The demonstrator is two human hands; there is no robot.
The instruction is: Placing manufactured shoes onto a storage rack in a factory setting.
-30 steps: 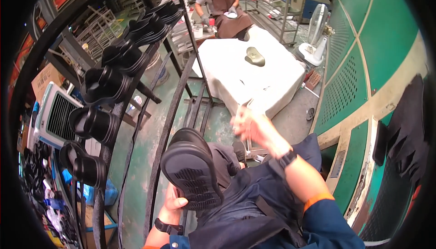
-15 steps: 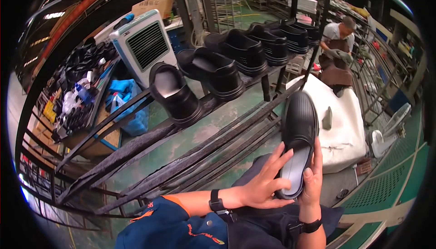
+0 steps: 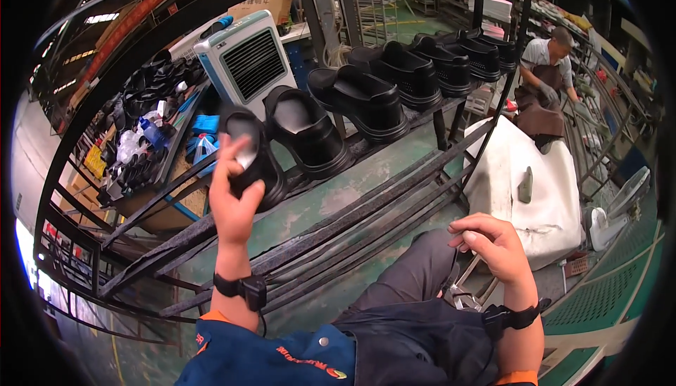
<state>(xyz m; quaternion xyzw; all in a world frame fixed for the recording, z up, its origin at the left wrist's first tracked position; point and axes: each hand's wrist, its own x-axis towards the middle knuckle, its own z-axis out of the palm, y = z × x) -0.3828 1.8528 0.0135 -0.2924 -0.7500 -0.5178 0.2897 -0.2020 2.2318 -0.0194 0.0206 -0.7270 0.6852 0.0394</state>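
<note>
A black slip-on shoe (image 3: 264, 177) with a pale insole is the leftmost on the rack, its heel end toward me. My left hand (image 3: 236, 206) is at this shoe, thumb and fingers apart; the fingers are slightly blurred and lie over its left side and opening. A second slip-on (image 3: 317, 143) stands just right of it, and several more black shoes (image 3: 366, 108) run along the rack to the right. Above my lap, my right hand (image 3: 496, 241) hangs away from the shoes, fingers loosely bent, with nothing visible in it.
The dark metal rack (image 3: 338, 227) has several bars below the shoes. Behind it stand an air cooler (image 3: 246, 62) and a cluttered table (image 3: 151, 196). To the right are a white-covered block (image 3: 524, 196) and green perforated panels (image 3: 598, 294). A co-worker (image 3: 546, 69) sits beyond.
The shoe that both hands held is out of them, and another shoe stands at the rack's left end. My left hand moved left to it; my right hand stayed right, its fingers now bent.
</note>
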